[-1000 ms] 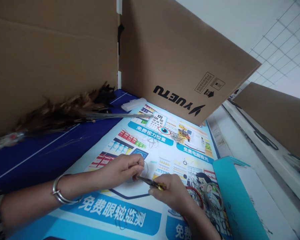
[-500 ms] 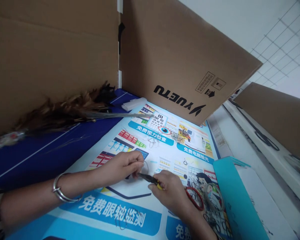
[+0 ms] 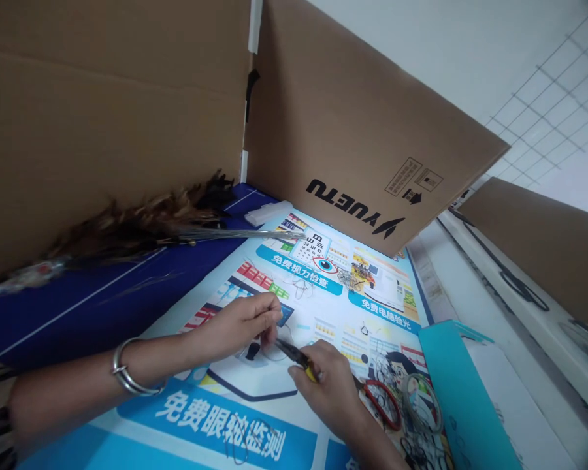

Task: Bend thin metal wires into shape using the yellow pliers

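Observation:
My right hand (image 3: pixel 329 382) is closed round the yellow and black handles of a pair of pliers (image 3: pixel 298 356), its dark jaws pointing left. The jaw tips meet the fingertips of my left hand (image 3: pixel 257 321), which is closed in a pinch. A thin wire (image 3: pixel 290 334) curves out beside those fingertips and looks held there, though its gripped end is hidden. Below my wrists, a small tangle of bent wire (image 3: pixel 247 438) lies on the printed sheet (image 3: pixel 259 385). Beside my right wrist are a red-handled tool (image 3: pixel 385 401) and a coil of wire (image 3: pixel 424 401).
Cardboard panels (image 3: pixel 333 117) stand at the back and left. Feathers (image 3: pixel 147 219) and long straight wires (image 3: pixel 245 233) lie on the blue cloth (image 3: pixel 102 313). More bent wire pieces (image 3: pixel 353 279) sit farther back. A turquoise box (image 3: pixel 463 391) is at the right.
The view has shifted slightly, so the surroundings sit a little lower. My hands keep nearly the same pose, with the pliers still at my left fingertips.

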`<state>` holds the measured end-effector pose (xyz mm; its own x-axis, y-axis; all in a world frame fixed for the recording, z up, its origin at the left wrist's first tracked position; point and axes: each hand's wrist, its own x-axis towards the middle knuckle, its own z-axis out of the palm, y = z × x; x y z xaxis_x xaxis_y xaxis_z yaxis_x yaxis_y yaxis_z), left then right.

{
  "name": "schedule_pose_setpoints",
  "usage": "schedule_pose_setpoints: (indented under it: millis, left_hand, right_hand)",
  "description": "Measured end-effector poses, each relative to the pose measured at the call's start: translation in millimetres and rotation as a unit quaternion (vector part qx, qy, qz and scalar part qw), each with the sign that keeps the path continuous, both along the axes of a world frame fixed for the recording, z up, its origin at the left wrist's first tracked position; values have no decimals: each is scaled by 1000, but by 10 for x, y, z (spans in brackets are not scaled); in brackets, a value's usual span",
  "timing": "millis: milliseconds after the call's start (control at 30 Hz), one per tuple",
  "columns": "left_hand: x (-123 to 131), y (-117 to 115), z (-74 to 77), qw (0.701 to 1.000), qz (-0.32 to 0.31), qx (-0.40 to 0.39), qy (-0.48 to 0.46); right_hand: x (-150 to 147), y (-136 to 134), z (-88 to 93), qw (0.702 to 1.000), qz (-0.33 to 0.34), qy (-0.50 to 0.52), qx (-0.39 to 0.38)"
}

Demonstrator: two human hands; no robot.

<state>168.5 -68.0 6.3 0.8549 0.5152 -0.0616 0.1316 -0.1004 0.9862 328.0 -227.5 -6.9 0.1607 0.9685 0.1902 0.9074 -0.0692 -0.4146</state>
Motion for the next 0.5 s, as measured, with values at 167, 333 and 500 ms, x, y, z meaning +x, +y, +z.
schedule_pose_setpoints:
  millis: [167, 333, 500]
  left_hand:
    - [6, 21, -37, 995, 1, -98, -33]
    - [18, -38, -23, 986, 1, -163, -22]
    - [26, -96, -18, 985, 12, -174, 5]
  right_hand:
    - [22, 4, -53, 992, -12, -25, 123]
    - [12, -33, -2, 962, 38, -212, 167]
    - [0, -72, 57, 920, 70, -343, 176]
